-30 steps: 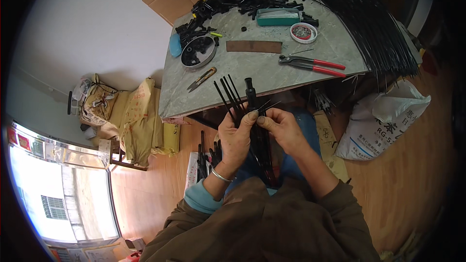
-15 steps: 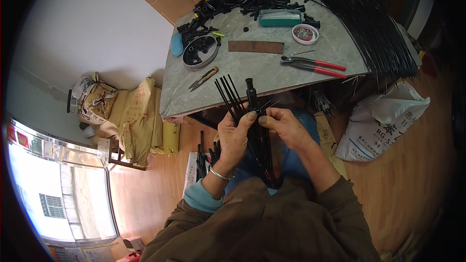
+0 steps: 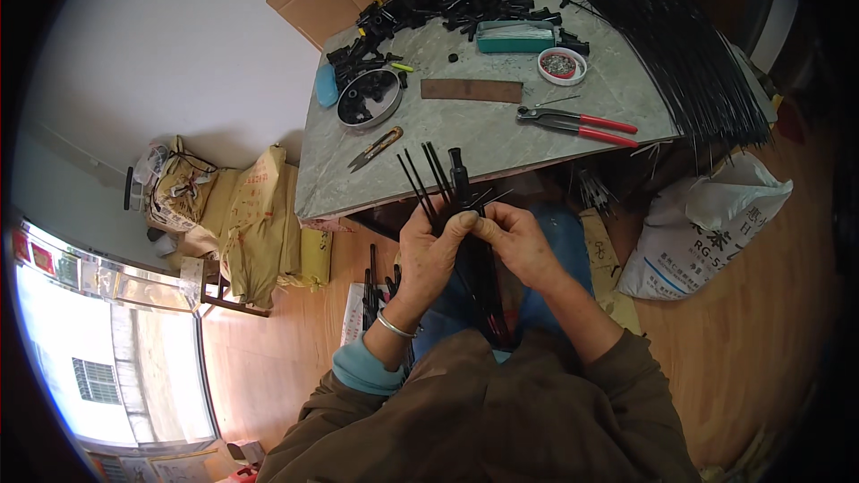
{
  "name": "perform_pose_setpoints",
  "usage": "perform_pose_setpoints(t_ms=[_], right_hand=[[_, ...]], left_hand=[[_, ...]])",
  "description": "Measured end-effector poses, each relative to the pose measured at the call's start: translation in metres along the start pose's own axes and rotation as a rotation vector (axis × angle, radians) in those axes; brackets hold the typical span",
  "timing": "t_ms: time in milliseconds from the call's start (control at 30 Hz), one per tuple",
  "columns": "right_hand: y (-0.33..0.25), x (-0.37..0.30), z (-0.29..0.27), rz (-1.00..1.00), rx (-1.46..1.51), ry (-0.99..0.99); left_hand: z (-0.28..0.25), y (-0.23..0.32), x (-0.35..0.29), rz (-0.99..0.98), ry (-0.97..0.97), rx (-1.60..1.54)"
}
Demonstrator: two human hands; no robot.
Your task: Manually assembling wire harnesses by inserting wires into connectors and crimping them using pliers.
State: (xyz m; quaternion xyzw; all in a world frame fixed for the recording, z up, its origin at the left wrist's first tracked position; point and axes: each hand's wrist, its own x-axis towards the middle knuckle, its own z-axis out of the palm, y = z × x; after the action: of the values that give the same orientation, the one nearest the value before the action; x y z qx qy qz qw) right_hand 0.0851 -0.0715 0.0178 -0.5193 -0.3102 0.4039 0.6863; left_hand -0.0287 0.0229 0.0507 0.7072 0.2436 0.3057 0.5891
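In front of the table's near edge, over my lap, I hold a black tubular hub with thin black rods. My left hand is closed around the lower part of the hub, with several thin black rods poking up beside its fingers. My right hand pinches at the hub's right side, its thumb tip against the left thumb. Short thin ends stick out above the right fingers. Dark rods run down from the hands between my knees. The fingertips hide what exactly they pinch.
On the grey table lie thread snips, red-handled pincers, a brown strip, a round tin, a teal box, a white-rimmed dish, piled black hubs and long black rods. A white sack stands right.
My right hand has shifted slightly left, bringing its thumb against the left thumb. The hub and the rods in my left hand have moved slightly.
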Motion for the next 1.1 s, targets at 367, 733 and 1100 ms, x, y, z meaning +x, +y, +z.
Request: perform_pose_setpoints(t_ms=[367,733,1100], right_hand=[[-0.002,-0.009,0.009,-0.086,-0.089,0.013],[-0.005,-0.013,0.012,-0.146,-0.072,0.049],[0.003,-0.006,-0.001,0.039,0.160,-0.027]], left_hand=[[0.001,0.003,-0.001,-0.111,-0.018,-0.296],[0.018,-0.001,-0.008,-0.065,0.121,-0.356],[0.011,0.001,-0.007,-0.026,0.033,-0.238]])
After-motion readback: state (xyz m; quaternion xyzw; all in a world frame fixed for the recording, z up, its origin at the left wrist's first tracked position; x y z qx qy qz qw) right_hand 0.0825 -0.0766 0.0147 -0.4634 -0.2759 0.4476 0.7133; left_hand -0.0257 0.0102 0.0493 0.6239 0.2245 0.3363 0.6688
